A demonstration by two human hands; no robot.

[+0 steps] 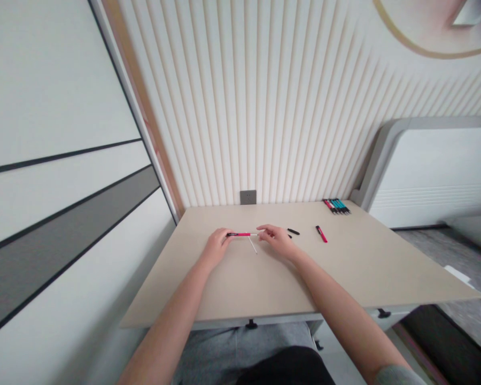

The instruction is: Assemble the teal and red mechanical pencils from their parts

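Observation:
My left hand (218,247) is closed around the black end of a red pen barrel (242,234), which lies level above the desk. From the barrel's right end sticks a thin white pen refill (254,235). The fingertips of my right hand (276,239) pinch the far end of that refill. Just below the barrel, a second thin white refill (252,245) lies slanted on the desk. Beside my right hand is a small black pen piece (293,231), with another partly hidden behind the hand. Farther right lies a red and black pen piece (322,234).
Several red and teal pens (336,206) lie in a row at the back right of the beige desk (240,289). A dark socket (248,197) is on the ribbed wall behind. Pale cabinet panels (64,214) stand at left, a headboard (436,171) at right.

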